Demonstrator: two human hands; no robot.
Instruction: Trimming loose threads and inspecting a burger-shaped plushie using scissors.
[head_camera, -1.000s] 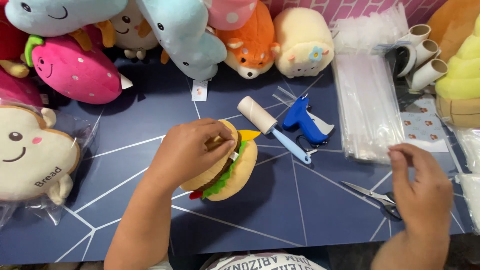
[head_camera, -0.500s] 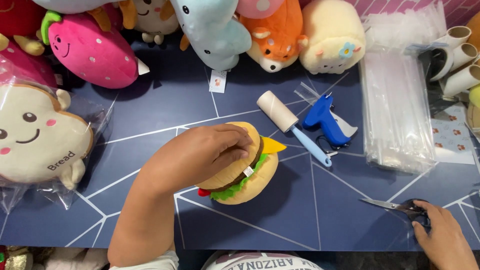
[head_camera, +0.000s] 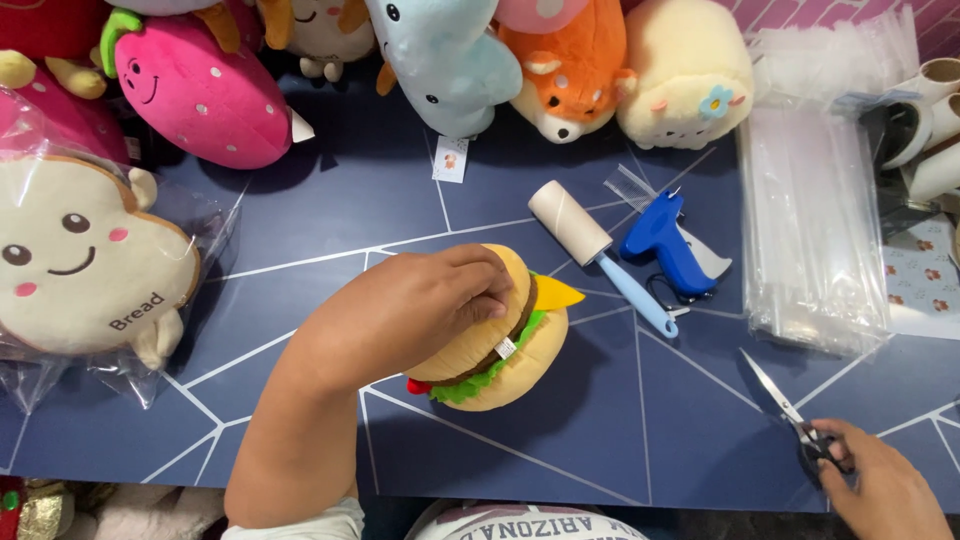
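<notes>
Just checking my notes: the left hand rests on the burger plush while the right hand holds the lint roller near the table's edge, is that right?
Not quite. In the head view the right hand holds scissors, not the lint roller, which lies untouched beside the burger plush. The rest stands: the left hand rests on the burger plush, and the right hand is near the edge of the table.

On my worktop (head_camera: 300, 240), a bread-shaped plush at the left edge sits in a clear plastic bag (head_camera: 190, 290). A small white paper tag (head_camera: 451, 159) hangs below the blue plush. A stack of clear bags (head_camera: 812, 230) lies at right.
</notes>
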